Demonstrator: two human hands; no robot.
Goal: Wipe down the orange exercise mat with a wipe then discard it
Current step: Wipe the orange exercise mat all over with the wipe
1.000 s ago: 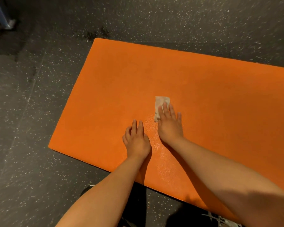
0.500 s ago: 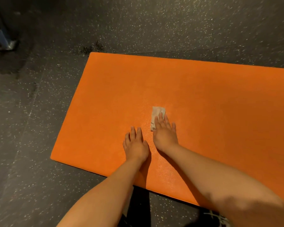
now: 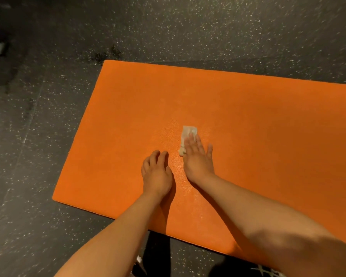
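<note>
Bare left hand (image 3: 157,172), right hand (image 3: 197,158), forearms (image 3: 118,236); white-laced dark shoe (image 3: 267,272)

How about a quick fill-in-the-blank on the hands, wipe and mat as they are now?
The right hand presses the wipe onto the ____ mat.
The left hand rests on the mat and holds ____.
The mat lies on a dark, ____ floor.
Missing words: orange; nothing; speckled.

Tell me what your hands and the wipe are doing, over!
Right hand flat, pressing small white crumpled wipe onto flat orange exercise mat. Left hand resting on mat, holding nothing. No obstacle seen on mat.
</note>
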